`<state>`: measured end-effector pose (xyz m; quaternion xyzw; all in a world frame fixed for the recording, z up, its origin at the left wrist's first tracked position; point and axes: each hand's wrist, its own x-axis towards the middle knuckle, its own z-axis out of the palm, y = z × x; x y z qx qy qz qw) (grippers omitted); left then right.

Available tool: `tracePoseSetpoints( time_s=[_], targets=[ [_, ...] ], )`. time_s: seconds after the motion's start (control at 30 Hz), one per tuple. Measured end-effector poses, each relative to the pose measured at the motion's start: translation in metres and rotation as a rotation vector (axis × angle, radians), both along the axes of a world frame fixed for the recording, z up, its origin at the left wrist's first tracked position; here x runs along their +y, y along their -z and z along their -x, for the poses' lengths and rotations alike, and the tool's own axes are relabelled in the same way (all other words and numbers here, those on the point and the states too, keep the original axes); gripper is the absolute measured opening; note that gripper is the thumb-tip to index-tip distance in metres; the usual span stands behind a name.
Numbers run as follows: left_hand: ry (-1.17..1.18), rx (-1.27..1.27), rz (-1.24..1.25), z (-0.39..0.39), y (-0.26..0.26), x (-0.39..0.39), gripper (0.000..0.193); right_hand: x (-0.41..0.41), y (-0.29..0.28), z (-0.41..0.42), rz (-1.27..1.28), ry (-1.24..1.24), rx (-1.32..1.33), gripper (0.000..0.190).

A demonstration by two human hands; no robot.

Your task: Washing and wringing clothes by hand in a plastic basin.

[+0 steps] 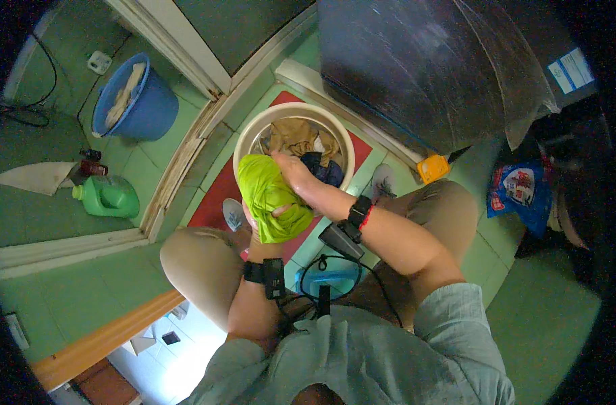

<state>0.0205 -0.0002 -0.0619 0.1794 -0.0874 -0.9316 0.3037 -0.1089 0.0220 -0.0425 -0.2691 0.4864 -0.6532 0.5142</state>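
A bright yellow-green cloth garment (270, 197) is bunched over the left front rim of a round cream basin (293, 109). My left hand (252, 217) is mostly hidden behind and under the cloth, and a little skin shows through a gap in its folds. My right hand (286, 164) reaches across the top edge of the cloth at the basin; its fingers are partly hidden, so its hold is unclear. Inside the basin lie a brown garment (292, 134) and a dark blue garment (325, 169). The basin rests on a red mat (361, 147).
Beyond a worn door frame (184, 167) at left stand a blue bucket (156, 111) with cloth inside and a green plastic jug (110, 197). A plastic-covered appliance (404, 66) is at upper right. A yellow container (433, 168) and a blue bag (520, 195) are at right.
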Motion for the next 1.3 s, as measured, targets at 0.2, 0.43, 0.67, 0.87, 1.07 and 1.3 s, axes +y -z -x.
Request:
tracePoseSetpoints(
  time_s=[0.2, 0.43, 0.67, 0.87, 1.07, 1.3],
  targets=[
    [-0.009, -0.156, 0.159, -0.006, 0.023, -0.004, 0.049, 0.013, 0.021, -0.005, 0.145, -0.137, 0.148, 0.064],
    [-0.017, -0.343, 0.343, -0.043, 0.054, -0.010, 0.049, 0.011, 0.041, -0.006, 0.159, -0.057, 0.742, 0.031],
    [-0.055, -0.540, 0.552, -0.052, 0.077, -0.025, 0.049, 0.018, 0.044, -0.015, -0.199, 0.027, 0.301, 0.018],
    [-0.115, -0.045, 0.381, 0.008, -0.004, -0.008, 0.048, 0.020, 0.043, 0.033, -0.435, 0.487, -0.006, 0.016],
    [-0.078, 0.250, 0.096, 0.010, -0.007, -0.002, 0.047, 0.011, -0.063, -0.027, 0.269, 0.369, 0.727, 0.011],
    [-0.066, 0.031, 0.037, 0.020, -0.017, 0.010, 0.046, 0.005, -0.037, -0.018, 0.073, 0.395, 0.469, 0.015]
  ],
)
